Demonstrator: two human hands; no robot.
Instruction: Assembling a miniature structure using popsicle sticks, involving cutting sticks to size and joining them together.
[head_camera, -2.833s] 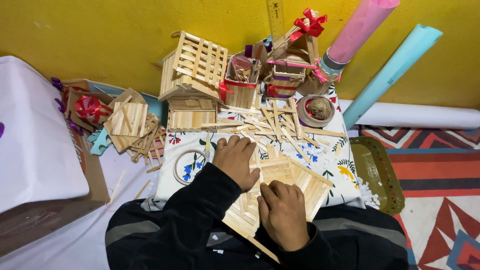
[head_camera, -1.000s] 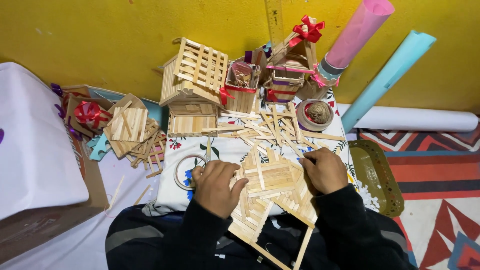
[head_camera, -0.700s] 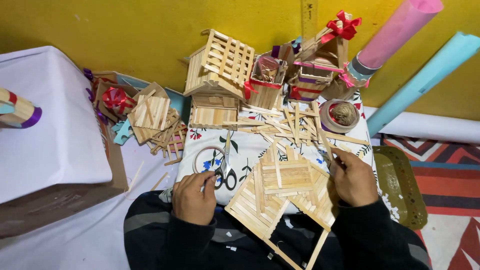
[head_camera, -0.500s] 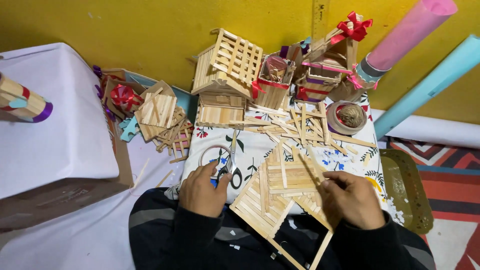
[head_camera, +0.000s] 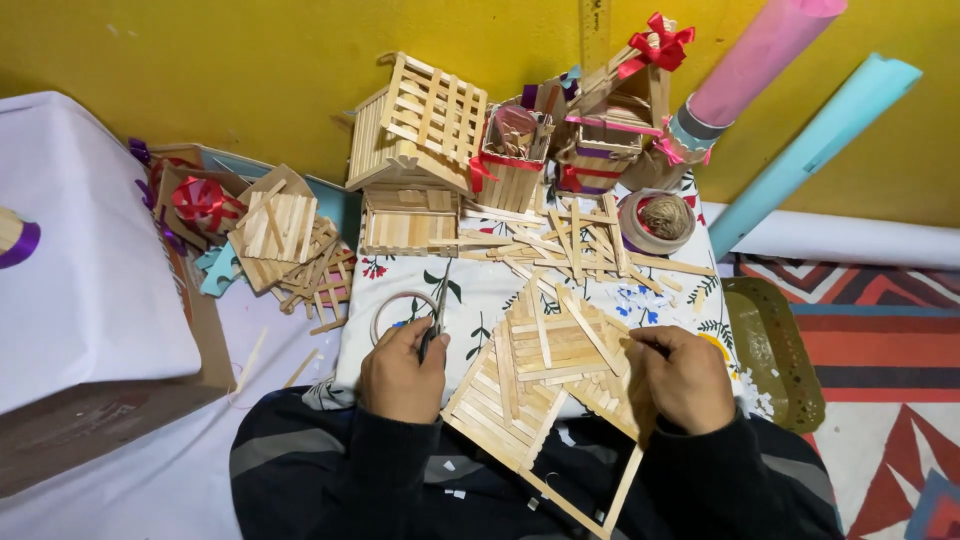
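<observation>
A flat panel of glued wooden craft sticks lies tilted on the low table's floral cloth in front of me. My right hand grips its right edge. My left hand is closed on a pair of scissors, whose blades point away from me beside a roll of tape. Loose craft sticks lie scattered just beyond the panel.
Stick-built houses and a basket with red ribbon stand against the yellow wall. A bowl of twine sits at the right. Pink and blue paper rolls lean right. A white-covered box stands left, a gold tray right.
My left hand left the panel, reached left and picked up the scissors. My right hand shifted to the panel's right edge. The camera view drifted, moving the scene rightward.
</observation>
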